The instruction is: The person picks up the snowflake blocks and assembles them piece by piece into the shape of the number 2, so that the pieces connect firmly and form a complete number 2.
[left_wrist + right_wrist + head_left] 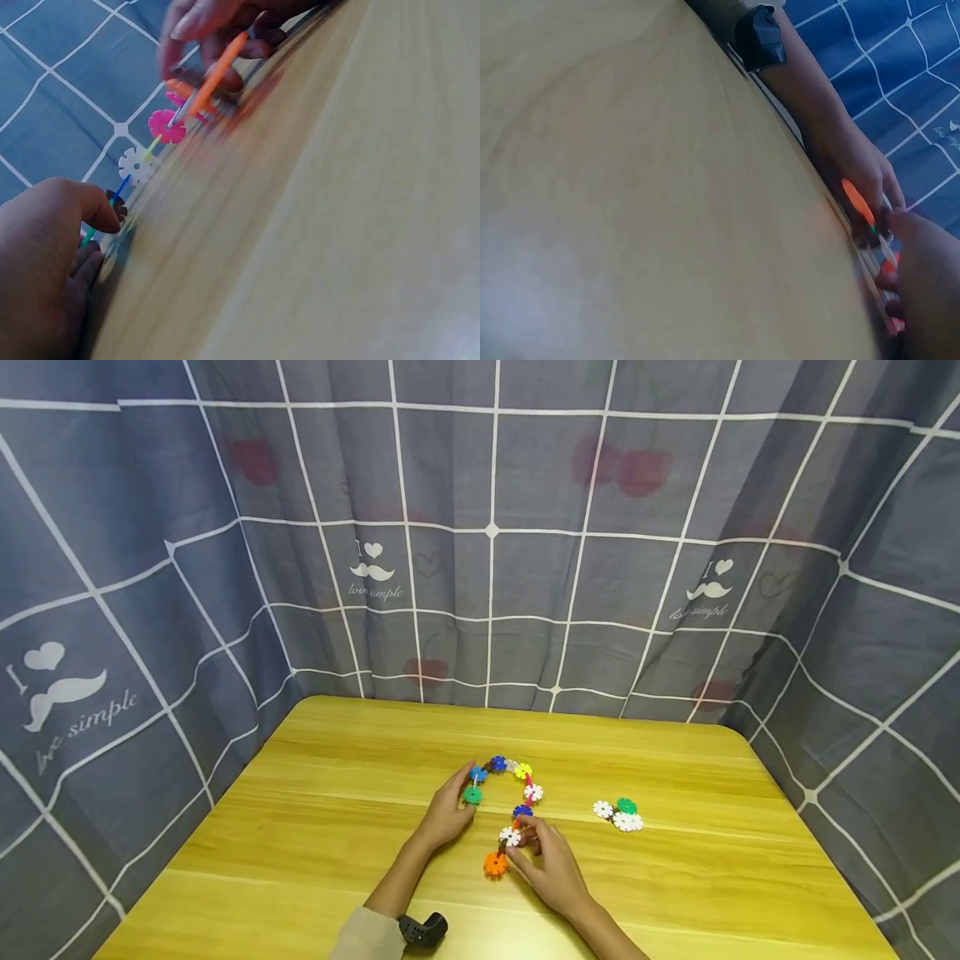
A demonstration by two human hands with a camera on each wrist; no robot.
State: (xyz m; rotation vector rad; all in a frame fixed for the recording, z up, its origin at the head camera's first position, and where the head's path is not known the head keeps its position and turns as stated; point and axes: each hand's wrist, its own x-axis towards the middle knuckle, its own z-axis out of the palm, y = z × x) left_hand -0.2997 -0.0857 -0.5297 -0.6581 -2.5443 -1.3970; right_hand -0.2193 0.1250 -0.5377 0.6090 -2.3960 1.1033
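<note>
A chain of notched plastic discs [533,792] is lying between the two hands, bending away from the person as an open loop. The right hand [551,864] is pinching it by a white disc [510,837] near its nearer end; an orange disc [495,864] is sticking out just beyond this grip, toward the person. The left hand [447,817] is holding the other end, its finger and thumb closing about a green disc [472,795]. I am judging that the step in hand is adjusting the chain's ends, and that the next move is calling for a steady left grip while the right fingers are turning or pressing the discs.

To the right of the right grip, well apart, a small cluster of white and green discs [627,820] is resting on the table [720,877]. Behind everything a checked curtain [450,568] is hanging.

The right fingers are hiding some joints; the left wrist view is blurring the orange disc, and the right wrist view is cutting off the right hand. Whether the slots are fully engaging, I cannot tell.
</note>
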